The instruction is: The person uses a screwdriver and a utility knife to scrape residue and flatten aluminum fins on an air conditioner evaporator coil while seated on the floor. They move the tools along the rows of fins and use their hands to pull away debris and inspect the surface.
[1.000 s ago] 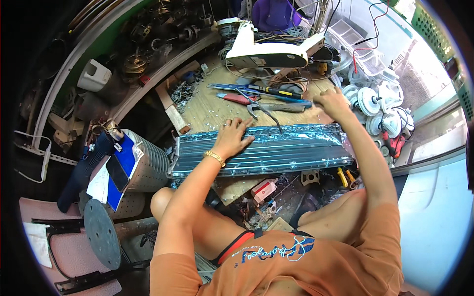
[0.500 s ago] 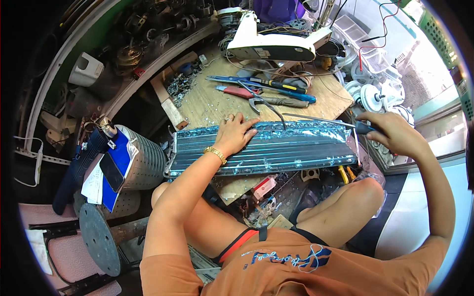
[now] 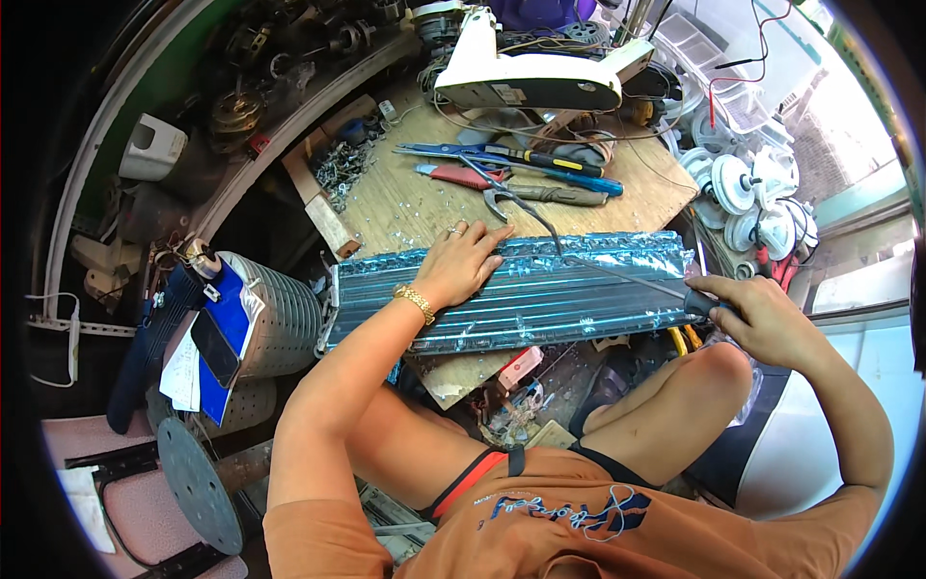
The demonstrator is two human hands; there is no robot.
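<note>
Holding a screwdriver [image 3: 696, 303] over the ribbed panel [image 3: 521, 301]

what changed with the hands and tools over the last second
The right hand moved from the wooden board's right edge rightward and back toward the person, and now grips a dark-handled, long-shafted tool. Its shaft has come over the metallic panel; contact is unclear. The left hand stayed on the panel, and the other hand tools stayed on the board.
</note>
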